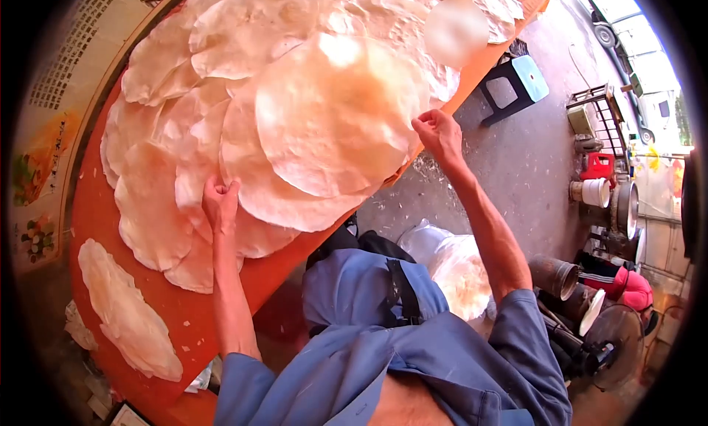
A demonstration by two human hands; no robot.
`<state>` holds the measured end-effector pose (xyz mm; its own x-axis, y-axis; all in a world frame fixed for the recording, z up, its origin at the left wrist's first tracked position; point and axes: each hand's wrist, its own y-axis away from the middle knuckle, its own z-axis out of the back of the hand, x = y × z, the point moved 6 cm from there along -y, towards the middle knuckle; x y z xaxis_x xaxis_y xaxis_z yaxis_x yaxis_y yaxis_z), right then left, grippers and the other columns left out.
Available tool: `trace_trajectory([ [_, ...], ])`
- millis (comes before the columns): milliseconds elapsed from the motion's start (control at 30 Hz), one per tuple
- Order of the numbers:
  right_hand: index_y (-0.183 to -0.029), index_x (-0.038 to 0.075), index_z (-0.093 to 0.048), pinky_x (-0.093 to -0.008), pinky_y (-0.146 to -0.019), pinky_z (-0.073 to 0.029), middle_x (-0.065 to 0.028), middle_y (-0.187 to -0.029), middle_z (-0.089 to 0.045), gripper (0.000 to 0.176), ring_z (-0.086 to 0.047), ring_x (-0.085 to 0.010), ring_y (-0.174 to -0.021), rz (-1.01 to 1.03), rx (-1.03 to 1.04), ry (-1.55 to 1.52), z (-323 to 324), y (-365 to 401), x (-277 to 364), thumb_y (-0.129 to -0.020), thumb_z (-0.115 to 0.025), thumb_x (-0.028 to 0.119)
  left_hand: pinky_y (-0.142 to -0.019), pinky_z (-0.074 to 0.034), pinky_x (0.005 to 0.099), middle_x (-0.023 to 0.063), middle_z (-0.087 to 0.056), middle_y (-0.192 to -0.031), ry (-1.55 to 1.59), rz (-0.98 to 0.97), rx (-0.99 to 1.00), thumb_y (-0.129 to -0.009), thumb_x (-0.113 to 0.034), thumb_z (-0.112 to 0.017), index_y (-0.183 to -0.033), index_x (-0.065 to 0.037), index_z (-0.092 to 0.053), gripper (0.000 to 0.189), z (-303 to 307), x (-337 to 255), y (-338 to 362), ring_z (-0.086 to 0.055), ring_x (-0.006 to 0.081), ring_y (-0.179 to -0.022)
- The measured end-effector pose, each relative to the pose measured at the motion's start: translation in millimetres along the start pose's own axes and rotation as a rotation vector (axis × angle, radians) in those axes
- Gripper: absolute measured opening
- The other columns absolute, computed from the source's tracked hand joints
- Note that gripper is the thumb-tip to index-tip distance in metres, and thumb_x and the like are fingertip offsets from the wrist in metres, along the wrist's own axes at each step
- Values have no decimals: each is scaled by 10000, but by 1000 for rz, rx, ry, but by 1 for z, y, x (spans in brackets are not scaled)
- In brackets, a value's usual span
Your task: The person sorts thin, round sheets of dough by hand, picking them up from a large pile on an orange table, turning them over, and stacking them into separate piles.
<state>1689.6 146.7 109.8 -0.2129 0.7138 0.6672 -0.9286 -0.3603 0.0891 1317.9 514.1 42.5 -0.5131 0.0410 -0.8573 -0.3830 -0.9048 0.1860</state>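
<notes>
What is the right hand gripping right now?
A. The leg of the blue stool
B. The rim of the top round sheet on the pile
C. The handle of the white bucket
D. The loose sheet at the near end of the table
B: the fingers of the right hand close on the rim of the top round sheet above the orange table. The blue stool and white bucket stand apart on the floor.
</notes>
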Motion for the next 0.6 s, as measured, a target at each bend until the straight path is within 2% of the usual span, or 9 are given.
trace_trajectory([
  [33,-925,17,-671,-389,-771,-516,-175,-886,-677,388,-668,-316,-788,-24,-97,-45,-3,3,-9,-699,-722,329,-514,-394,225,-2,-576,-726,59,38,46,-817,-130,-706,-1029,30,-593,288,-2,1,-3,-484,74,-578],
  [100,-1072,-26,-593,-363,-704,-535,-169,-878,-665,519,-668,-271,-764,-125,-85,-217,-6,8,-12,-703,-748,304,-501,-358,215,-30,-542,-702,211,177,139,-822,-121,-681,-949,22,-617,201,-6,-8,1,-452,64,-561],
  [200,-1177,-44,-501,-270,-448,-485,-143,-830,-650,645,-613,-183,-570,-445,-10,-638,-25,1,-28,-719,-807,292,-614,-411,245,-4,-575,-775,-9,-3,171,-842,-112,-642,-904,20,-612,149,-5,-26,1,-498,83,-698],
  [267,-1017,9,-625,-246,-380,-441,-56,-761,-663,357,-577,-117,-513,-469,200,-768,-38,-2,-17,-782,-772,235,-716,-437,263,12,-599,-866,99,-42,164,-856,-105,-610,-947,21,-607,155,-11,-51,10,-522,107,-791],
  [333,-976,4,-689,-264,-522,-493,-37,-803,-679,308,-635,-139,-649,-429,248,-674,-52,1,-8,-805,-737,254,-796,-457,267,29,-609,-1007,503,30,206,-902,-96,-572,-1093,8,-572,218,-18,-62,16,-549,130,-870],
  [400,-914,9,-711,-237,-631,-479,-15,-798,-676,222,-613,-105,-691,-167,310,-638,-35,-10,20,-809,-733,202,-807,-469,276,44,-616,-1019,631,117,175,-925,-115,-572,-1101,-8,-570,206,-20,-79,25,-566,138,-883],
  [533,-912,8,-717,-251,-679,-501,3,-810,-681,168,-612,-67,-733,-10,329,-535,72,-76,88,-828,-716,153,-790,-480,289,49,-613,-990,506,48,99,-933,-184,-591,-1083,-27,-568,218,26,-61,8,-578,148,-895],
  [567,-873,31,-744,-248,-630,-509,-31,-765,-702,185,-622,-81,-676,82,246,-599,110,-102,105,-783,-780,189,-840,-482,322,88,-611,-1079,388,62,47,-944,-203,-568,-1145,-19,-559,273,50,-52,2,-585,190,-965],
  [600,-912,14,-720,-248,-708,-507,-18,-848,-691,160,-623,-89,-749,83,242,-477,144,-135,110,-794,-740,119,-873,-476,343,110,-599,-1136,478,74,-23,-948,-210,-556,-1187,-17,-546,308,56,-73,6,-579,213,-1013],
])
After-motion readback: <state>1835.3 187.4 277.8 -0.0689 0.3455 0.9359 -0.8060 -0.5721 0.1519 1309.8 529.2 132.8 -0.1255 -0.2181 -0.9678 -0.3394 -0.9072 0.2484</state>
